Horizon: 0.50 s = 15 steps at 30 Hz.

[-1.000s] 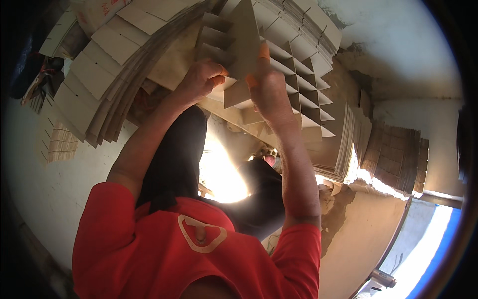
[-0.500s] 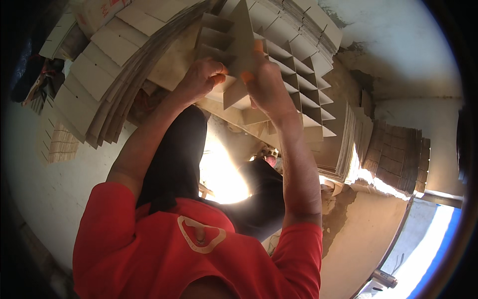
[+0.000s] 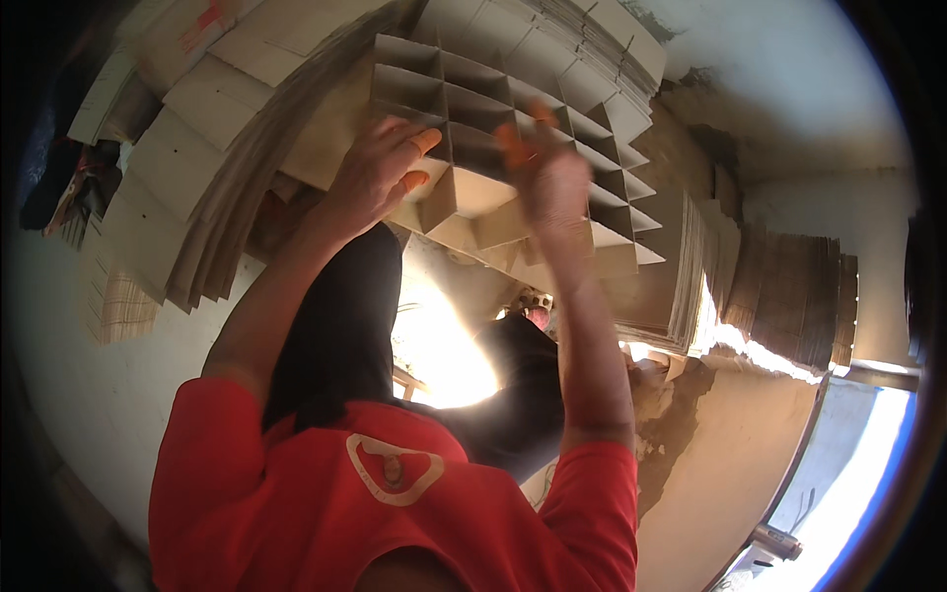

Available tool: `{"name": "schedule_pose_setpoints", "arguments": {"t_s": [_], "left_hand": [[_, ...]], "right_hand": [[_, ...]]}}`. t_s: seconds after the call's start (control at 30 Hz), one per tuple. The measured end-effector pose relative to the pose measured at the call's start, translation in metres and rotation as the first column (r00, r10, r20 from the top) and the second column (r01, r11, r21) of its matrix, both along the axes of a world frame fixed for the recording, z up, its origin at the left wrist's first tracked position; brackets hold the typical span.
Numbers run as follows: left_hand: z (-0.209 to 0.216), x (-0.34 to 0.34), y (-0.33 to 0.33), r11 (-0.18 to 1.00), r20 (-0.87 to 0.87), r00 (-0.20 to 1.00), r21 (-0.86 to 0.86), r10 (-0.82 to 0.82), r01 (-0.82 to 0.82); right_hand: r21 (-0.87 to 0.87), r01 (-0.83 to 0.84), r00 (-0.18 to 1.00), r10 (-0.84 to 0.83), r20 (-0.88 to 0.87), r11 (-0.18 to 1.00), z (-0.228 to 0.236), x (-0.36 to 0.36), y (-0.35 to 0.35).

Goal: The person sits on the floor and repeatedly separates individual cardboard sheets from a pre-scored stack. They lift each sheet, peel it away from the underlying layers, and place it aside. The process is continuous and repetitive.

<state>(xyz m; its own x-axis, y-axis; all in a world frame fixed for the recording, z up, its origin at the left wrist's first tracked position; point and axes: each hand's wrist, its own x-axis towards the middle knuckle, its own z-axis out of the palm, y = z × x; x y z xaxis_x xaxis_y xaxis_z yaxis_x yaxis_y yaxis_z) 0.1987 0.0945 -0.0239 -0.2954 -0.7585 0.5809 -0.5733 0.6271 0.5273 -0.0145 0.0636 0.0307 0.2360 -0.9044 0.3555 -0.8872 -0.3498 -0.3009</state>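
A cardboard divider grid (image 3: 478, 79) of crossed strips, with several open cells, lies in front of me. My left hand (image 3: 380, 173) is at its near left edge, open, thumb and forefinger apart, with orange covers on those fingertips. Whether it touches the cardboard I cannot tell. Above the grid's middle cells is my right hand (image 3: 554, 183), blurred by motion. Its two orange-covered fingertips show apart, with no strip visible between them. The hand hides some cells behind it.
Fanned stacks of cardboard strips (image 3: 187, 178) stand at the left. Another slotted stack (image 3: 617, 49) lies beyond the grid. More bundles of cardboard (image 3: 789, 296) stand at the right near the wall. Bright light falls on the floor (image 3: 439, 340) between my knees.
The tall cardboard strip that stood upright between my hands now no longer sticks up above the grid. My left hand has opened and moved slightly left; my right hand has shifted a little down and right.
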Motion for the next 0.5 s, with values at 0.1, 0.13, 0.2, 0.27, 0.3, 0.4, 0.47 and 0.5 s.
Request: {"name": "schedule_pose_setpoints", "arguments": {"t_s": [0.1,0.13,0.2,0.27,0.3,0.4,0.47,0.5], "left_hand": [[0.015,-0.014,-0.002,0.998,0.152,0.986,-0.017,-0.063,0.066],[0.018,-0.02,-0.004,0.996,0.204,0.975,-0.006,-0.088,0.091],[0.013,-0.024,-0.02,0.995,0.276,0.958,-0.041,-0.071,0.086],[0.004,-0.028,-0.044,0.996,0.295,0.954,-0.054,-0.058,0.077],[0.0,-0.029,-0.061,0.996,0.279,0.959,-0.053,-0.06,0.077],[-0.002,-0.037,-0.102,0.991,0.312,0.942,-0.025,-0.12,0.135],[0.003,-0.047,-0.114,0.967,0.4,0.909,-0.159,-0.121,0.199],[0.007,-0.051,-0.119,0.977,0.414,0.89,-0.005,-0.192,0.213]], "right_hand": [[-0.368,0.204,0.942,-0.285,-0.179,0.907,-0.014,-0.066,-0.038],[-0.213,0.279,0.925,-0.322,-0.202,0.936,-0.026,-0.097,-0.046],[0.007,0.332,0.922,-0.323,-0.214,0.943,-0.022,-0.108,-0.047],[0.13,0.307,0.941,-0.281,-0.188,0.943,-0.004,-0.093,-0.03],[0.069,0.198,0.98,-0.196,-0.042,0.978,-0.003,-0.086,-0.022],[0.092,-0.005,0.999,0.001,0.036,0.996,0.008,-0.069,0.009],[0.012,-0.092,0.996,0.092,0.021,0.996,-0.008,-0.073,0.02],[0.0,-0.024,0.998,0.024,-0.061,1.0,-0.014,-0.075,0.022]]}}
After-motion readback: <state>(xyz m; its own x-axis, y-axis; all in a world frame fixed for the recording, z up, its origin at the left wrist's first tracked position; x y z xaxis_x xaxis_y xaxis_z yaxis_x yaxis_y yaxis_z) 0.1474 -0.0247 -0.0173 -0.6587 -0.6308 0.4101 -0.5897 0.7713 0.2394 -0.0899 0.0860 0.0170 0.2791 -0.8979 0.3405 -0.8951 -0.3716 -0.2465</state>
